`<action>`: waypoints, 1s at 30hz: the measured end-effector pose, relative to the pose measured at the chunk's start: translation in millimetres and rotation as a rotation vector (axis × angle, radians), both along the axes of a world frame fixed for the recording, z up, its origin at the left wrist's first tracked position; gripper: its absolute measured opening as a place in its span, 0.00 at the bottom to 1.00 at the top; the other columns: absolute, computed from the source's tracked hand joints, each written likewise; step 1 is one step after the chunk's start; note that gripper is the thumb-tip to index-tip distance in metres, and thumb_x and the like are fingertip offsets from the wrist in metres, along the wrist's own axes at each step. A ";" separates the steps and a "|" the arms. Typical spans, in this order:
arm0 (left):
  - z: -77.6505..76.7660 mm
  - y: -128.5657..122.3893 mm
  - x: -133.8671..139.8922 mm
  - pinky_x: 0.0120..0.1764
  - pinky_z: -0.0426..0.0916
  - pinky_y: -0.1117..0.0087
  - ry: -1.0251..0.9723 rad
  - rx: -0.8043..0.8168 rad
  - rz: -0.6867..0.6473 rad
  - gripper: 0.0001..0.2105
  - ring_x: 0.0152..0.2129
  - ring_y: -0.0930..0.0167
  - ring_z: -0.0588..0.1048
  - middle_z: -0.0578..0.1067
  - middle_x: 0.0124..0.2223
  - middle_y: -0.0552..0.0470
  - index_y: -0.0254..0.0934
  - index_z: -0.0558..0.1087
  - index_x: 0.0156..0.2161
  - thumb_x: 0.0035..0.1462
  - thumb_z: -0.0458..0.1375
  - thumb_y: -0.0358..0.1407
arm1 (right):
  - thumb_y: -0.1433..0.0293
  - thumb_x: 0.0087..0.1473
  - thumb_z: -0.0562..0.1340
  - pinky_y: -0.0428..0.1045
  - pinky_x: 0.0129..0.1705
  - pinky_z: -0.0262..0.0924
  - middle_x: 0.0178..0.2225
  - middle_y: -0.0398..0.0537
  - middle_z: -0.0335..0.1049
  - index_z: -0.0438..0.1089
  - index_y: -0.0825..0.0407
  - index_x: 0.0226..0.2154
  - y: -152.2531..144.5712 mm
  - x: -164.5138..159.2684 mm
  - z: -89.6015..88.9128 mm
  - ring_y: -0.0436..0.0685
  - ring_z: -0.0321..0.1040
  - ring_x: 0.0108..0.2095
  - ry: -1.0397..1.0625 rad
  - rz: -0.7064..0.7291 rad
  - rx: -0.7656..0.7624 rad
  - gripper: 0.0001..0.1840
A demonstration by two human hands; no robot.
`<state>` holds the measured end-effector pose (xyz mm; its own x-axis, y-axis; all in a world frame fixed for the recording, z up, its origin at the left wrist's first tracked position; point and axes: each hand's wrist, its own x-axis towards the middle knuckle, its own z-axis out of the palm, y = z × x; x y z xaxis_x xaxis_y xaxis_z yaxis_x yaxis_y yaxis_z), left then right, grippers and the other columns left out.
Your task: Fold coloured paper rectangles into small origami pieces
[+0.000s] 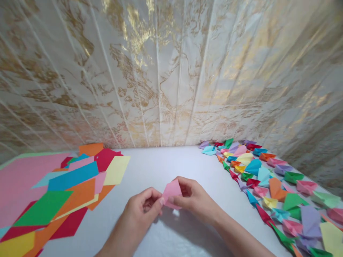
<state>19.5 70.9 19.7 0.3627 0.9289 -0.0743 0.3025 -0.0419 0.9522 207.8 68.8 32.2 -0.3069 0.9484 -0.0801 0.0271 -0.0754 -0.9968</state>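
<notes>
A small piece of pink folded paper [171, 192] is held up just above the white table, between both hands. My left hand [146, 207] pinches its lower left corner between thumb and forefinger. My right hand [194, 198] grips the right side, its thumb across the front and its fingers behind. The paper's upper edges slope, so it looks folded; its back is hidden. A small whitish spot shows on the table below the paper, too blurred to name.
Loose coloured paper sheets [73, 175] overlap at the left of the white table [160, 164]. Many folded paper figures [268, 178] in mixed colours line the right side in rows. Behind the table hangs a white and gold patterned curtain [150, 71].
</notes>
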 end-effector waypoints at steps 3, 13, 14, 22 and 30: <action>-6.1 -3.0 -1.3 0.25 0.62 0.76 0.007 -0.088 -0.006 0.13 0.22 0.72 0.70 0.74 0.25 0.56 0.38 0.71 0.32 0.60 0.55 0.46 | 0.59 0.47 0.70 0.43 0.26 0.49 0.21 0.37 0.62 0.66 0.54 0.26 -1.4 -4.6 -12.0 0.46 0.55 0.22 0.013 -0.027 -0.062 0.18; -3.5 -0.9 -5.4 0.20 0.59 0.76 -0.095 -0.255 -0.036 0.17 0.15 0.76 0.67 0.73 0.23 0.55 0.36 0.71 0.31 0.59 0.55 0.49 | 0.65 0.55 0.65 0.43 0.27 0.55 0.25 0.42 0.67 0.77 0.54 0.33 -5.3 -6.6 -14.2 0.47 0.61 0.25 0.052 -0.031 0.032 0.09; -2.0 0.3 -5.5 0.20 0.59 0.75 -0.134 -0.275 -0.038 0.17 0.15 0.75 0.67 0.73 0.23 0.55 0.36 0.72 0.31 0.57 0.57 0.50 | 0.67 0.55 0.64 0.43 0.28 0.57 0.26 0.42 0.68 0.78 0.53 0.35 -4.4 -5.7 -15.4 0.48 0.62 0.26 0.058 -0.018 0.063 0.08; 9.5 7.9 -4.4 0.26 0.65 0.72 -0.277 -0.370 -0.064 0.21 0.20 0.72 0.71 0.73 0.23 0.53 0.34 0.74 0.30 0.46 0.66 0.53 | 0.78 0.54 0.62 0.45 0.36 0.60 0.30 0.44 0.73 0.82 0.46 0.33 -1.8 -3.1 -18.7 0.51 0.68 0.32 0.042 -0.023 0.323 0.14; 2.4 6.2 -8.5 0.26 0.63 0.72 -0.150 -0.239 0.054 0.14 0.20 0.72 0.71 0.74 0.21 0.55 0.35 0.74 0.30 0.50 0.62 0.46 | 0.68 0.61 0.58 0.48 0.42 0.60 0.36 0.46 0.74 0.78 0.49 0.39 -2.8 -0.1 -11.9 0.54 0.69 0.38 -0.011 -0.106 0.180 0.12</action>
<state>11.0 77.1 22.1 0.3363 0.9100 -0.2426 0.1536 0.2012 0.9674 207.8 66.0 20.3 -0.2042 0.9747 0.0903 0.0394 0.1003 -0.9942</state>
